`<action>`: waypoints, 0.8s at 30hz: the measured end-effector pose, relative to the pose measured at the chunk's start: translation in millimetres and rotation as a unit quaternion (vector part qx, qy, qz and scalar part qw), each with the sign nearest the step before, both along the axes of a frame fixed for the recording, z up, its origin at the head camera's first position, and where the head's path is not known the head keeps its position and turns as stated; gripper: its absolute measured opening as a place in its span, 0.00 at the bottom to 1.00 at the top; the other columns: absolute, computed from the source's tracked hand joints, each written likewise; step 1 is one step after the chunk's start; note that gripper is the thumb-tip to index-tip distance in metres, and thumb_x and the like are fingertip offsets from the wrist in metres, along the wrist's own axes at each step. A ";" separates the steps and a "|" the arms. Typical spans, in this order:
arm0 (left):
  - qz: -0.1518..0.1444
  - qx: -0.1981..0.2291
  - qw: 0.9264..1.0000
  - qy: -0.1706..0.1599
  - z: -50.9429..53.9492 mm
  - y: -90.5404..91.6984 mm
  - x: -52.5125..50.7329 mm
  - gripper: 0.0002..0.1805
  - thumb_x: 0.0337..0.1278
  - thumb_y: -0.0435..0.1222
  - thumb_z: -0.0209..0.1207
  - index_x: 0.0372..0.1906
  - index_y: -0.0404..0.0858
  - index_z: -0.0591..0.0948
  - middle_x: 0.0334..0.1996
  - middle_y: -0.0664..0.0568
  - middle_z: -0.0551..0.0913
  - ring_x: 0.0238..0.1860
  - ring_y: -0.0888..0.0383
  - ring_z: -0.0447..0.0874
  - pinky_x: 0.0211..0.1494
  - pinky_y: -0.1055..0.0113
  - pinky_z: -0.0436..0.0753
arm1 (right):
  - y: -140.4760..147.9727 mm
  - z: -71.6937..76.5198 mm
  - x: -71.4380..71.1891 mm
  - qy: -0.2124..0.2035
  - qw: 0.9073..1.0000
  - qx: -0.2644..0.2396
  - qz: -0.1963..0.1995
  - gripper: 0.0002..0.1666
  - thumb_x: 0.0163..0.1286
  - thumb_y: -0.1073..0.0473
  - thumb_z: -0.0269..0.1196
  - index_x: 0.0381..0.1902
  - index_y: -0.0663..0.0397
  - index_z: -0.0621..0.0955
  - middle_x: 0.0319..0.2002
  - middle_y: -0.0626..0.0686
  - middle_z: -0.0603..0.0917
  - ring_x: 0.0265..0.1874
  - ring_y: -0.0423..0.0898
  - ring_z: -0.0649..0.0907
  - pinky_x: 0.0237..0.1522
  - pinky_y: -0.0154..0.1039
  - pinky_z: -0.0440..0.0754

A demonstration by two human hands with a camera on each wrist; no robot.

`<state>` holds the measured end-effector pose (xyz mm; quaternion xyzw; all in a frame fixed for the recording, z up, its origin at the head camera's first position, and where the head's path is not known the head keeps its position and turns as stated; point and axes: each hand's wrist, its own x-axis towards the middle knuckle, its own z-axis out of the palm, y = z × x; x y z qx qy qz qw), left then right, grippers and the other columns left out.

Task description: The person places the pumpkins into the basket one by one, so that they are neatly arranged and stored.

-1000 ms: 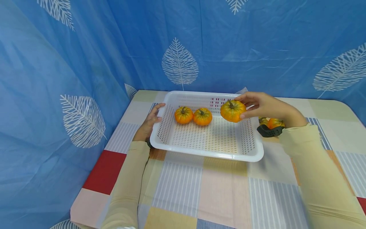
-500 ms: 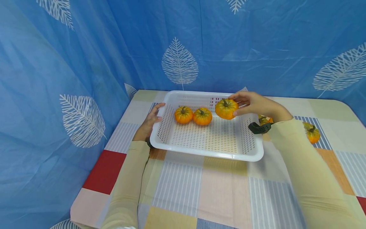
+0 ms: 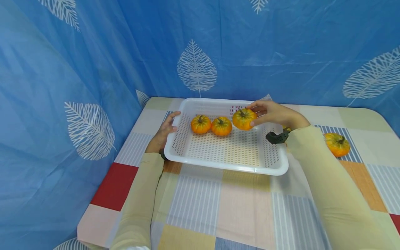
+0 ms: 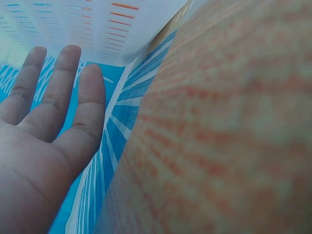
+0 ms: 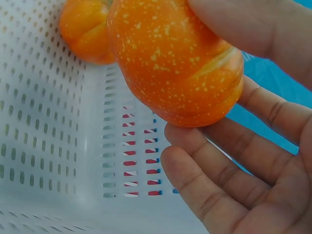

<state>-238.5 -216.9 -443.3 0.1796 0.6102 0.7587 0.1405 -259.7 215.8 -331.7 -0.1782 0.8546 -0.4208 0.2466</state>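
Note:
A small orange pumpkin is gripped between the thumb and fingers of my right hand, over the right half of the white plastic basket. Up close in the right wrist view, the same pumpkin shows yellow speckles, with the thumb above it and fingers below. Two more pumpkins, one left and one right, sit side by side in the basket near its back wall. My left hand is at the basket's left side; its fingers look extended beside the slotted wall.
Another pumpkin lies on the patchwork tablecloth to the right, beyond my right forearm. A sliver of one more pumpkin shows behind my right wrist. A blue leaf-patterned curtain hangs behind and to the left.
My right hand has carried its pumpkin leftward, close to the two in the basket. The pumpkin on the right has come into view from behind my forearm. My left hand stays put.

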 end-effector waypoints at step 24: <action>0.008 0.007 1.000 -0.018 0.2 0.8 -0.2 0.32 0.61 0.35 0.50 0.69 0.64 0.68 0.84 0.38 0.53 0.68 0.41 0.68 0.60 0.50 0.87 | -22.2 -4.8 -11.8 -0.016 0.996 0.090 -0.002 0.40 0.69 0.63 0.73 0.75 0.66 0.71 0.76 0.75 0.67 0.74 0.72 0.67 0.76 0.71 0.62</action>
